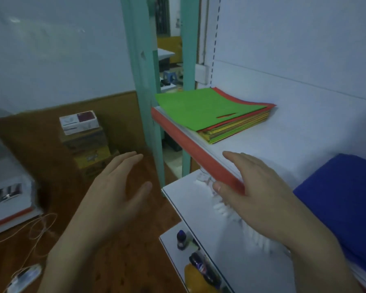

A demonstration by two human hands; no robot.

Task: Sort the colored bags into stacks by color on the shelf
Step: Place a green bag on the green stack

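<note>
Both hands are empty, fingers straight and apart: the left hand (118, 187) hangs in the air beside the shelf (283, 144), and the right hand (260, 187) lies across its red front edge, thumb at the strip; whether it touches is unclear. The mixed stack of bags (209, 108) sits further back at the shelf's end, green on top, with the blue stack (342, 199) near the right wrist. Pulling one thin bag could drag its neighbours off the open end. The lower layers' colours are hard to count, and the blue stack is cut off.
</note>
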